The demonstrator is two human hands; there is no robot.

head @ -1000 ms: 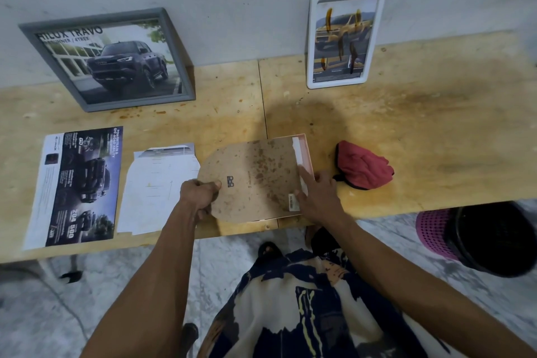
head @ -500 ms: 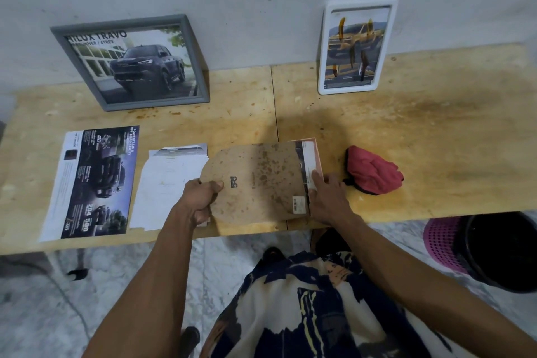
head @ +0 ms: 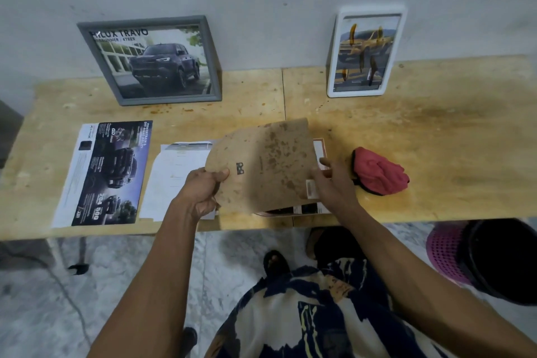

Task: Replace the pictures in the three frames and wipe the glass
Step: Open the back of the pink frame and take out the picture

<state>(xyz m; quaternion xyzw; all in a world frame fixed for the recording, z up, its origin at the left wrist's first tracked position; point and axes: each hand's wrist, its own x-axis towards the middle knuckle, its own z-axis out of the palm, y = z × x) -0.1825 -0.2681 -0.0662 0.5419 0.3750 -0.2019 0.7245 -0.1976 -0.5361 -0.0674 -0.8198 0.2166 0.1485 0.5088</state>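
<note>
My left hand (head: 202, 187) grips the left edge of a stained brown backing board (head: 267, 163) and holds it tilted up off a pink frame (head: 319, 148) lying face down on the table. My right hand (head: 334, 183) rests on the frame's right side, fingers on its edge and the picture inside. A grey frame (head: 151, 59) with a dark pickup picture leans on the wall at the back left. A white frame (head: 364, 52) with a yellow pickup picture and smeared glass leans at the back right. A red cloth (head: 377, 176) lies right of my right hand.
A dark car brochure page (head: 107, 173) and a white sheet (head: 174, 174) lie on the wooden table (head: 436, 131) left of my hands. A black bin and a pink basket (head: 444, 253) stand on the floor at the right, below the table edge.
The backing board was flat on the pink frame; my left hand has lifted and tilted it up. My right hand stays on the frame's right edge.
</note>
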